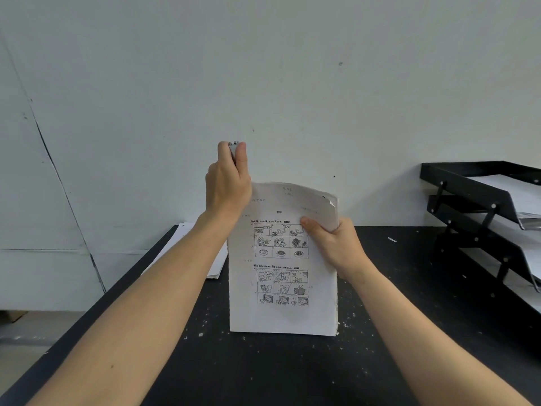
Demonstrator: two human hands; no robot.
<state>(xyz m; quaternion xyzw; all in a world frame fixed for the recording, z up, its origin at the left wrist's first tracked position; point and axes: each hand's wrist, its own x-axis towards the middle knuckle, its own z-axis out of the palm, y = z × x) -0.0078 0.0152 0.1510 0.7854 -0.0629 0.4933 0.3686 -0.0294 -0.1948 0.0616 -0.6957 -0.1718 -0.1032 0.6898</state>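
Black speckled desk [263,376] bears a stack of printed sheets [292,317] stood on its lower edge, apparently to square it, the right hand [333,244] gripping its upper right edge, the left hand [227,189] pinching a small silver tool [234,148] above its top left corner.

Paper sheaf [282,288] stands upright in the middle of the table [263,370], closing the straight path to the wall [292,83]. Left hand [228,189], pinching a small silver object [234,148], fills the space above its top left corner; right hand [336,244] grips its right edge. Right: tiered tray rack [468,197], with a passable strip of tabletop between. Left: loose sheets [220,263] lie flat, passable above. Near tabletop open.
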